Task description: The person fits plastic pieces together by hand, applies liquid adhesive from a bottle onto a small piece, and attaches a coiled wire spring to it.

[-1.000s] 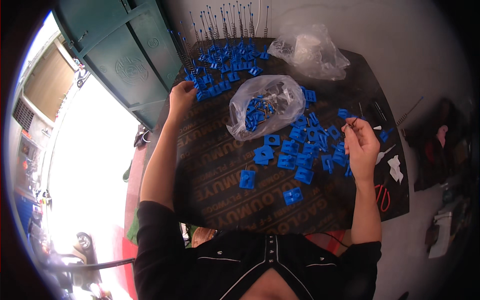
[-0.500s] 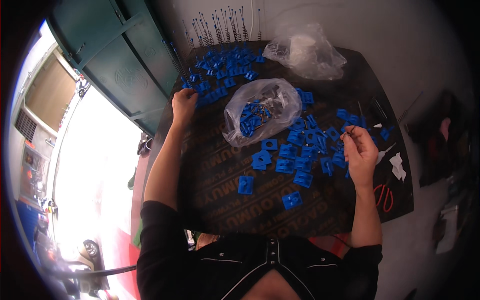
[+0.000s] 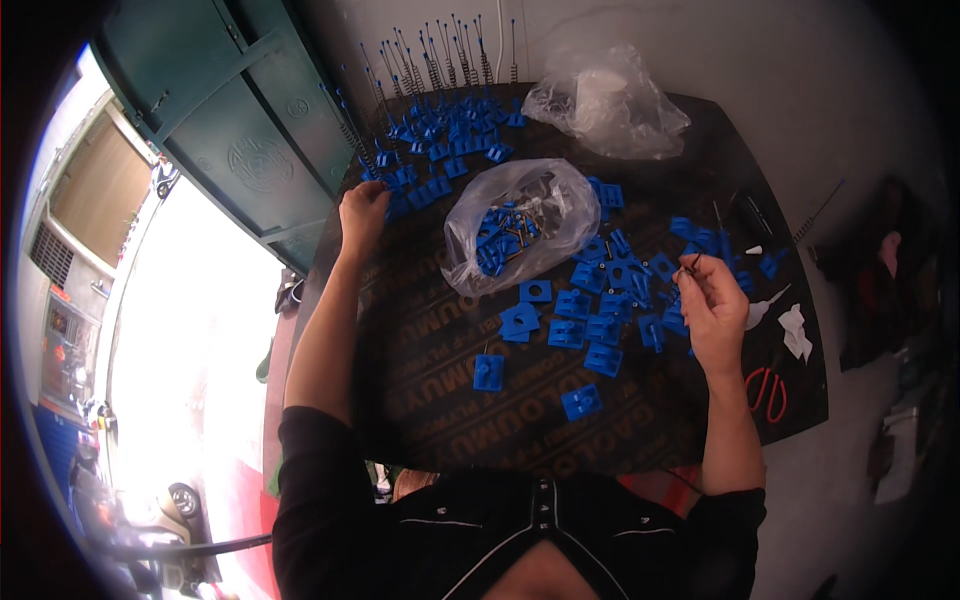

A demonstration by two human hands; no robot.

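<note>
At the far left of the table, my left hand (image 3: 363, 215) reaches the edge of a cluster of blue plastic bases (image 3: 450, 140). Many of these carry upright dark springs (image 3: 410, 72) with thin blue-tipped rods. Its fingers are closed at the foot of a leaning spring (image 3: 352, 138); their grip is partly hidden. Over on the right, my right hand (image 3: 717, 310) pinches a small, dark, thin piece (image 3: 690, 266) too small to name. Beside and below it lie loose blue plastic brackets (image 3: 602, 329), some with round holes.
An open clear bag (image 3: 560, 235) of screws and blue parts sits mid-table. Another clear bag (image 3: 625, 110) rests at the back. Red-handled scissors (image 3: 767, 394), a crumpled white tissue (image 3: 796, 333) and a black pen-like tool (image 3: 752, 215) lie along the right edge. A green metal door (image 3: 250, 140) stands left.
The view has shifted slightly. My left hand stays by the spring cluster with little movement, and my right hand keeps its pinch at nearly the same spot.
</note>
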